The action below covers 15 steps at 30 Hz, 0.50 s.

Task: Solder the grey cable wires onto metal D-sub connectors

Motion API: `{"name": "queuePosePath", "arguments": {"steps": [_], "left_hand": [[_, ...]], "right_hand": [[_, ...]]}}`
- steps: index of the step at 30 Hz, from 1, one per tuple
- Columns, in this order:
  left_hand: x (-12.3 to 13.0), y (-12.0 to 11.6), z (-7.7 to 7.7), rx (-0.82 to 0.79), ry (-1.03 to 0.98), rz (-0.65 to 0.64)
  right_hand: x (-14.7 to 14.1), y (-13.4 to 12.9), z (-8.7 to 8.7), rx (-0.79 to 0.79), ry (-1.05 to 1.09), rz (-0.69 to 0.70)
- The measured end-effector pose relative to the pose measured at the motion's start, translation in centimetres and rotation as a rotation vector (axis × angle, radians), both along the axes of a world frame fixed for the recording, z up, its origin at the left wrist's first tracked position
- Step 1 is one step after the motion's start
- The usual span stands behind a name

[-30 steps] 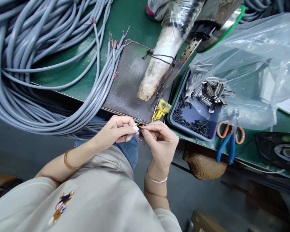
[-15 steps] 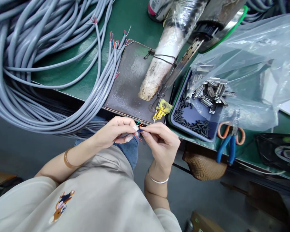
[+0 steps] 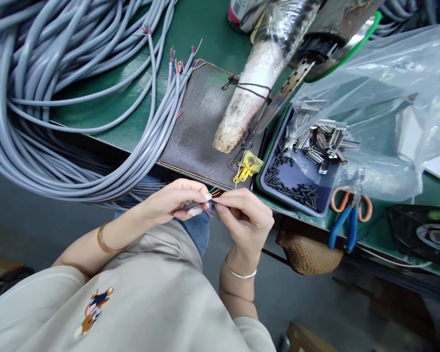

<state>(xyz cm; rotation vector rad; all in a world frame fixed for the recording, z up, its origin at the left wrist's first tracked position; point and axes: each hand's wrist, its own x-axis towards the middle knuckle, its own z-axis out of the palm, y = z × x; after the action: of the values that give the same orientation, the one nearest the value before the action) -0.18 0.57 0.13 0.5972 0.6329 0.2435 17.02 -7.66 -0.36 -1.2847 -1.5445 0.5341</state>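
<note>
My left hand [image 3: 181, 198] is closed around the end of a grey cable [image 3: 189, 206], in front of the table's edge. Thin coloured wires [image 3: 213, 192], green, orange, red and blue among them, fan out from that end past my fingertips. With thumb and forefinger my right hand [image 3: 244, 212] pinches a dark blue wire of the same cable. The two hands almost meet at the fingertips. A yellow clip [image 3: 248, 167] stands just beyond them on a dark board [image 3: 194, 142], with a thin strand of solder wire [image 3: 236, 177] hanging down beside it.
A large bundle of grey cables [image 3: 25, 98] lies at left. A wrapped soldering stand [image 3: 238, 107] leans over the board. To the right, a blue tray [image 3: 297, 205] holds black tubes and metal connectors [image 3: 326, 139] under a plastic bag [image 3: 381, 112]. Pliers [image 3: 346, 220] hang over the table edge.
The view has shifted slightly, so the table things sit a little further right. Both hands keep their hold, and the loose wires at the fingertips have moved slightly.
</note>
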Motion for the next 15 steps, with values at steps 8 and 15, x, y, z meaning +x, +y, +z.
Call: {"name": "queuePosePath", "arguments": {"steps": [8, 15], "left_hand": [[-0.12, 0.08, -0.21, -0.049, -0.03, -0.032], [0.04, -0.12, -0.48, -0.058, -0.039, -0.062]], "right_hand": [[0.42, -0.06, -0.22, 0.079, -0.085, 0.034], [0.38, 0.07, -0.35, 0.069, -0.051, 0.04]]}}
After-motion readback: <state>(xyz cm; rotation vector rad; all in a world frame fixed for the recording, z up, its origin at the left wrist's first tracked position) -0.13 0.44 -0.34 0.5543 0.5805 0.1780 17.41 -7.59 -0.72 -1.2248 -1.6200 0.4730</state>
